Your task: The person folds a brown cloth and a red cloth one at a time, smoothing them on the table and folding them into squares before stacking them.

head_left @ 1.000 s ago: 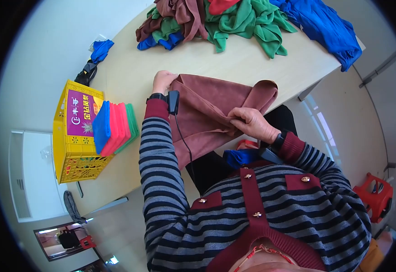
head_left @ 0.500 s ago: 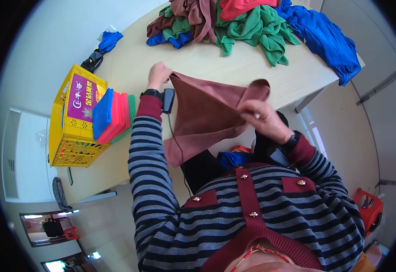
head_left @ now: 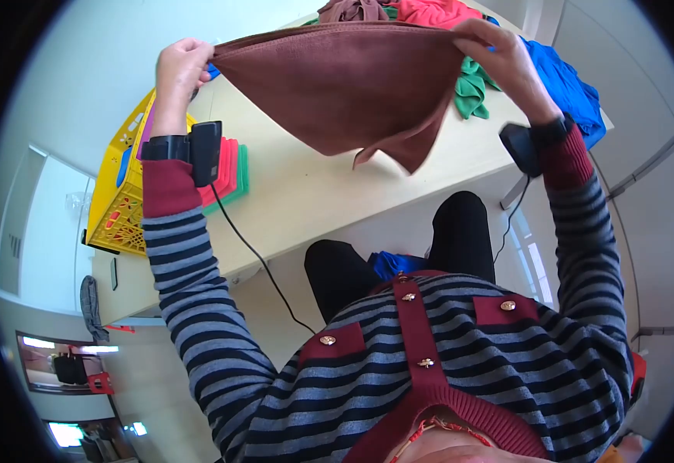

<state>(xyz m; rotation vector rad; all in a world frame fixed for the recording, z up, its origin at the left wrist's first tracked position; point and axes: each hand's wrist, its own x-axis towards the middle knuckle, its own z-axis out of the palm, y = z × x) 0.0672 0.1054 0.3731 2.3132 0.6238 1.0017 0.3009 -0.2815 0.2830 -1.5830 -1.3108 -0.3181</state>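
Observation:
A brown cloth (head_left: 345, 85) hangs stretched between my two hands above the table. My left hand (head_left: 182, 73) pinches its upper left corner. At the upper right corner, my right hand (head_left: 499, 58) grips the cloth between thumb and fingers. The top edge runs nearly straight from hand to hand, and the lower part droops with a loose, folded corner toward the right. Below my left wrist, folded red and green cloths (head_left: 233, 174) stand beside the yellow crate, partly hidden by the wrist device.
On the pale table (head_left: 291, 201), a yellow crate (head_left: 117, 208) stands at the left. Crumpled brown, red and green cloths (head_left: 437, 11) lie at the far side, partly covered by the held cloth. Blue cloth (head_left: 565, 85) hangs over the right edge. A phone-like dark object (head_left: 114, 274) lies front left.
Both hands have risen and spread apart, away from my body. The brown cloth has gone from bunched and slanted to stretched along its top edge, and my right hand now holds a far corner.

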